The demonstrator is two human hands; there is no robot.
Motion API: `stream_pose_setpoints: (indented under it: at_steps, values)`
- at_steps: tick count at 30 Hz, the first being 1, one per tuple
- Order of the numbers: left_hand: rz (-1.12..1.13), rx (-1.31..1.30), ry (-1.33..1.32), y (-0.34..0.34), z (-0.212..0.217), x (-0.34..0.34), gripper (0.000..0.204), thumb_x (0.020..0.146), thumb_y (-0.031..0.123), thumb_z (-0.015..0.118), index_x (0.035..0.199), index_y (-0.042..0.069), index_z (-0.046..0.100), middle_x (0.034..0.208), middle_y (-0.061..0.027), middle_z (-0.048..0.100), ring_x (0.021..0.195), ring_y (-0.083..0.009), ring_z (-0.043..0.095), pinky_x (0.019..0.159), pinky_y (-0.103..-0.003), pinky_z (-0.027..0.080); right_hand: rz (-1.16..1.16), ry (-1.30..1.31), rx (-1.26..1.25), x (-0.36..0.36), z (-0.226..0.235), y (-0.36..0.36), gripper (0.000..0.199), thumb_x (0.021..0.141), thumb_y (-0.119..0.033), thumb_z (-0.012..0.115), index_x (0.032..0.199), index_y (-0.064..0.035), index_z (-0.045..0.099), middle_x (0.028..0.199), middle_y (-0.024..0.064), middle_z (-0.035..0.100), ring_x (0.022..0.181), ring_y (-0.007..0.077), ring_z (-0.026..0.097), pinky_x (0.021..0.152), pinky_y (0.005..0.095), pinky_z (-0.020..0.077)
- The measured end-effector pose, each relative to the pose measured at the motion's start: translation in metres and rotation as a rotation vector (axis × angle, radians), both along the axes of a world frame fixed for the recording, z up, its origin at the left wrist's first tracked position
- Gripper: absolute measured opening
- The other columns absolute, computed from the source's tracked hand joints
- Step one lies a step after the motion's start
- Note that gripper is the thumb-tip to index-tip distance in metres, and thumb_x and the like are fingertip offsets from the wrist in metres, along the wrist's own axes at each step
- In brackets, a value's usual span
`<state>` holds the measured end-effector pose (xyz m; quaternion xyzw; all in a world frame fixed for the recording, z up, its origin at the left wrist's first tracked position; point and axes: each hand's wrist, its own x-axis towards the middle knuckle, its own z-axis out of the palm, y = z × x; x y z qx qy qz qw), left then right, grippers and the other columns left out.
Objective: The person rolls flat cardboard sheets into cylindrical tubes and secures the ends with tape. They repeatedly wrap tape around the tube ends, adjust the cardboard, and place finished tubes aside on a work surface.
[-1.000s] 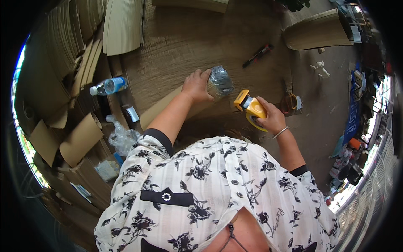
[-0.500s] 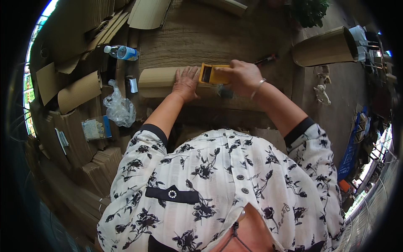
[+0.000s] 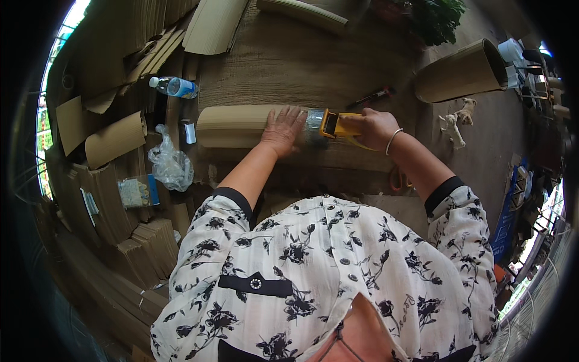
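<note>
Near the desk's (image 3: 265,72) front edge we are steadying a cardboard roll (image 3: 232,125), likely light and stiff but crushable, best held flat-palmed at mid-length. Our left hand (image 3: 283,131) is lying spread on it; our right hand (image 3: 377,128) is clasping a yellow tape dispenser (image 3: 348,123) beside the roll's clear film (image 3: 314,119).

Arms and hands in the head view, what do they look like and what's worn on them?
The left hand and right hand are both gloveless. The white sleeves carry a black floral print and end in plain black cuffs, leaving the forearms bare. A thin, pale bangle circles the right wrist.
</note>
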<state>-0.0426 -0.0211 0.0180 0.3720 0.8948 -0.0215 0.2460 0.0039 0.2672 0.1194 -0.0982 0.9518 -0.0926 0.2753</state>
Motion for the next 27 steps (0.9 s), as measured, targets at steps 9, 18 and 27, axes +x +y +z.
stream_pose_setpoints:
  at_steps: [9, 18, 27]
  values:
    - [-0.132, 0.093, 0.045, 0.045, 0.004, -0.037, 0.116, 0.063, 0.049, 0.089, 0.157, 0.012, 0.033, 0.161, -0.0111, 0.038, 0.152, -0.0342, 0.030, 0.124, -0.055, 0.022, -0.538, -0.145, -0.406, -0.025, -0.053, 0.041, 0.058, 0.086, -0.015, 0.072, 0.141, -0.0300, 0.064, 0.129, 0.0060, 0.071, 0.112, 0.0241, 0.070, 0.098, 0.0329, 0.0539]
    - [-0.065, 0.027, -0.180, 0.090, 0.010, -0.122, 0.105, 0.056, 0.056, 0.090, 0.146, 0.016, 0.052, 0.144, -0.0090, 0.059, 0.135, -0.0294, 0.055, 0.111, -0.042, 0.045, -1.371, -0.185, -1.296, 0.098, -0.167, 0.000, 0.070, 0.081, 0.001, 0.076, 0.148, -0.0043, 0.055, 0.139, 0.0085, 0.064, 0.121, 0.0158, 0.062, 0.101, 0.0290, 0.0502]
    - [-0.075, 0.017, -0.347, 0.098, 0.004, -0.149, 0.099, 0.058, 0.056, 0.089, 0.143, 0.017, 0.057, 0.139, -0.0084, 0.064, 0.130, -0.0299, 0.058, 0.109, -0.042, 0.046, -1.383, -0.351, -1.176, 0.230, -0.080, -0.069, 0.066, 0.081, 0.002, 0.077, 0.143, -0.0001, 0.059, 0.141, 0.0108, 0.063, 0.126, 0.0178, 0.061, 0.108, 0.0286, 0.0459]
